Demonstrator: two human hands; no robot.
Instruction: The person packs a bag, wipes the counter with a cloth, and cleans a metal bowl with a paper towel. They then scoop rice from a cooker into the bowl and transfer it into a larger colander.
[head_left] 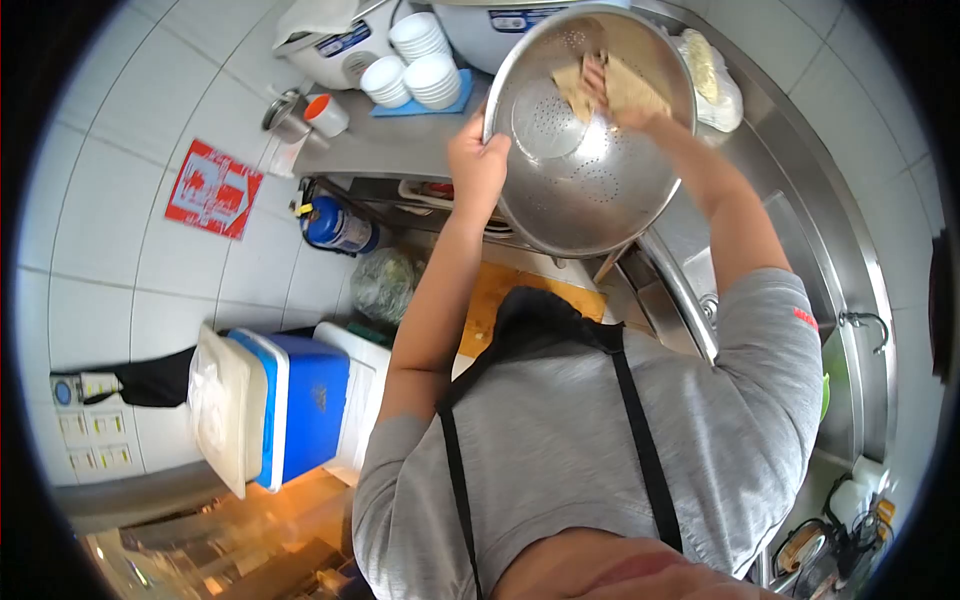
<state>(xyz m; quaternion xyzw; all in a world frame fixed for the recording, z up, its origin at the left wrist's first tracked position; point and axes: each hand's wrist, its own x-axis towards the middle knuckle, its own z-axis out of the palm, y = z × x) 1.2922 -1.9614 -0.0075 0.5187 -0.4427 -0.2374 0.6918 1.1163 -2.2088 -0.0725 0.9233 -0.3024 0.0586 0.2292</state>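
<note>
A large steel colander [585,205] with clusters of small holes is tilted up in front of me, its inside facing me. My left hand [478,168] is closed around its left rim, thumb on the inner side. Inside the bowl, my right hand [618,112] presses a tan cloth [638,88] against the upper part of the wall. The fingers of that hand are slightly blurred and partly covered by the cloth.
Stacked white bowls [432,78] stand on a blue cloth on the steel counter [400,130], near an orange-and-white cup [326,115]. A sink basin [690,225] lies to the right. Lower left are a blue cooler box [315,400] and a fire extinguisher [340,225].
</note>
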